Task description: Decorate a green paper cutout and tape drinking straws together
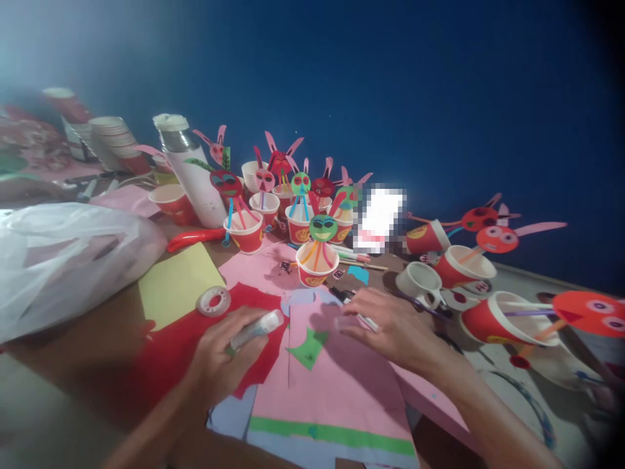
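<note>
My left hand is closed around a whitish tube that looks like a glue stick, its pale end pointing up and to the right. Across from it, my right hand pinches a small translucent cap-like piece; whether it belongs to the tube I cannot tell. Both hands hover over pink paper with a green strip near its lower edge. On that paper, between the hands, lies a green cut-out scrap. Red paper extends beneath my left hand, with a roll of tape just beyond it.
Red paper cups with paper-faced figures, such as the green-faced one, stand in front. More line the right side beside a white mug. A plastic bag, yellow paper and a white bottle are left. A blue wall rises behind.
</note>
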